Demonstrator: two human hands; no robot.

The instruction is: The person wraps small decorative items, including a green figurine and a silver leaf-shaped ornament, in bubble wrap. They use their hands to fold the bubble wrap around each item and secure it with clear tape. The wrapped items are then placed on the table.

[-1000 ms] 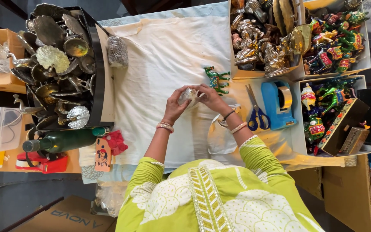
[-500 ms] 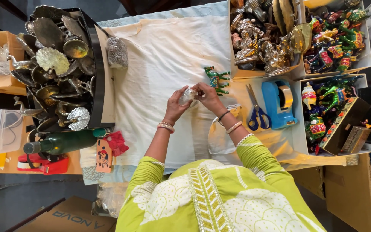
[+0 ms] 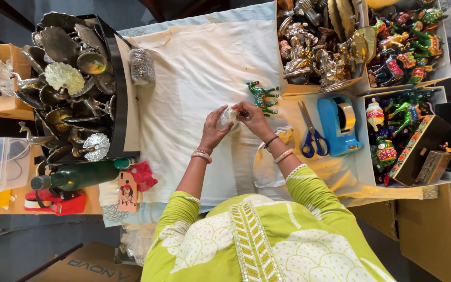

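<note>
Head view | left hand and right hand both grasp a small clear-wrapped bundle at frame centre, above the white cloth; wrapping step seems under way | next likely calls for tape; blue tape dispenser and scissors lie right of centre

— What moved over that second?
— The small wrapped object turned slightly between the left hand and right hand.
— And the fingers?
— The right ones shifted closer over it.
</note>
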